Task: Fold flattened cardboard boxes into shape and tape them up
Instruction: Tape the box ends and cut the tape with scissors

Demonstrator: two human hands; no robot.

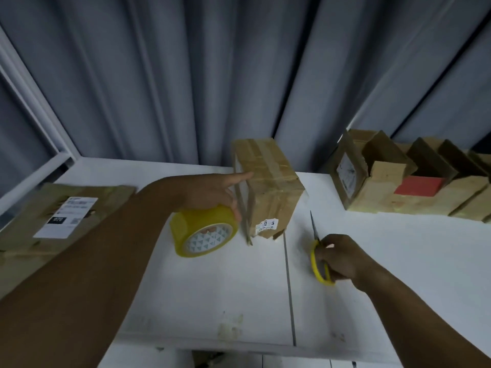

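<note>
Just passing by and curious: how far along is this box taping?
Done: one box stands folded and taped in the middle. In hand: the left hand holds the tape roll beside it, and the right hand grips scissors. Left: flattened cardboard lies on the left; the boxes at the right stand open.

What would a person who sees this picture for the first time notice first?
First the bright yellow roll of tape, near the middle of the white table, held by the left hand, whose forefinger reaches to the taped brown cardboard box behind it. To the right, the right hand holds yellow-handled scissors, blades pointing away from the person. Open cardboard boxes stand in a row at the far right.
</note>
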